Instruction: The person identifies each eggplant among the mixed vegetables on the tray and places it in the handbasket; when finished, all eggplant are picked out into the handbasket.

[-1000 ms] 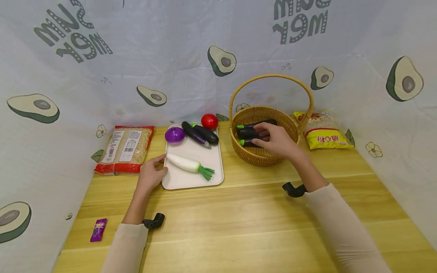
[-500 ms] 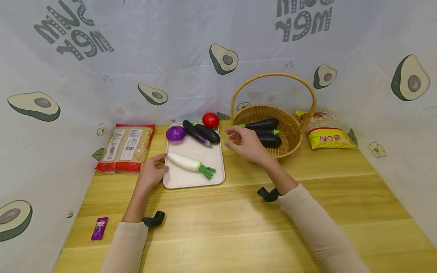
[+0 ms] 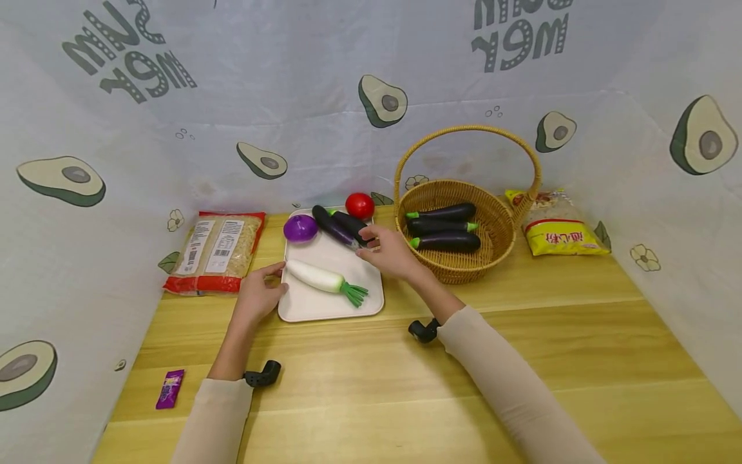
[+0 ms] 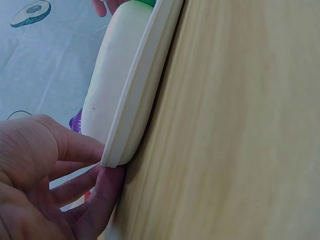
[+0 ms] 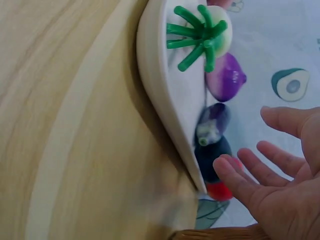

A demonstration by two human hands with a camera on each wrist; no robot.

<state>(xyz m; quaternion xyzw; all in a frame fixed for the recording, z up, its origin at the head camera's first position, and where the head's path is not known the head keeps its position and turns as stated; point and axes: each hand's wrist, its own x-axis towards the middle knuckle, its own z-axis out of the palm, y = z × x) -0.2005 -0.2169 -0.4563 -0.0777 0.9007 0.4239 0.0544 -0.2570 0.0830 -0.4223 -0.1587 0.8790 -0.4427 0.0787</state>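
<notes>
In the head view my left hand (image 3: 259, 294) is at the left rim of a white tray (image 3: 330, 312); the left wrist view shows its fingers and thumb pinching that rim (image 4: 131, 100). A white radish (image 3: 315, 276) with green leaf stalks lies on the tray. Behind it are a purple onion (image 3: 300, 229), a long eggplant (image 3: 332, 225), a darker eggplant (image 3: 349, 223) and a red tomato (image 3: 360, 205). My right hand (image 3: 390, 252) hovers over the tray's right edge, fingers spread and holding nothing, close to the eggplants' near ends.
A wicker basket (image 3: 496, 243) with a tall handle stands right of the tray, holding three eggplants (image 3: 446, 242). A yellow food bag (image 3: 559, 237) sits beyond it. Left of the tray lies a red-edged grain bag (image 3: 217, 248); a small purple packet (image 3: 170, 389) lies nearer.
My right hand has left the basket, where the eggplants now lie in view, and moved left to the tray's right edge. My left hand has stayed at the tray rim.
</notes>
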